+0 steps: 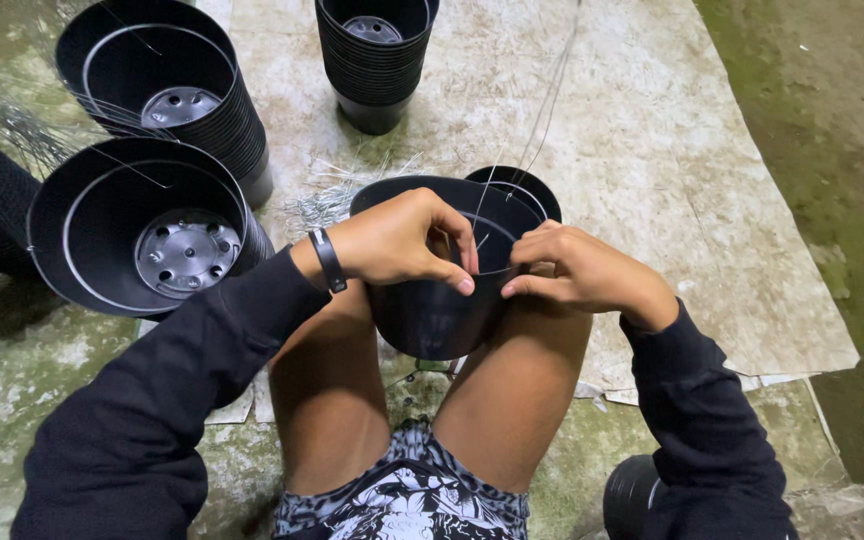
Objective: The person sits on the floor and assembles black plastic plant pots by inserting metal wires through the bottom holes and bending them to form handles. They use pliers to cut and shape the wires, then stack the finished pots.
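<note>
A black plastic pot (430,310) rests tilted between my knees, its mouth turned away from me. My left hand (404,240) grips the pot's near rim, thumb and fingers pinched at the edge. My right hand (574,272) pinches the rim right beside it, fingers closed on a thin metal wire (542,120) that runs up and away from the pot. A second black pot rim (527,188) shows just behind the held pot. A dark band sits on my left wrist.
Two stacks of black pots with wire hoops inside lie on their sides at left (142,235) and upper left (167,85). An upright stack (374,55) stands at top centre. Loose wire pieces (327,195) lie on a worn mat (672,180). Another black pot (632,495) sits by my right hip.
</note>
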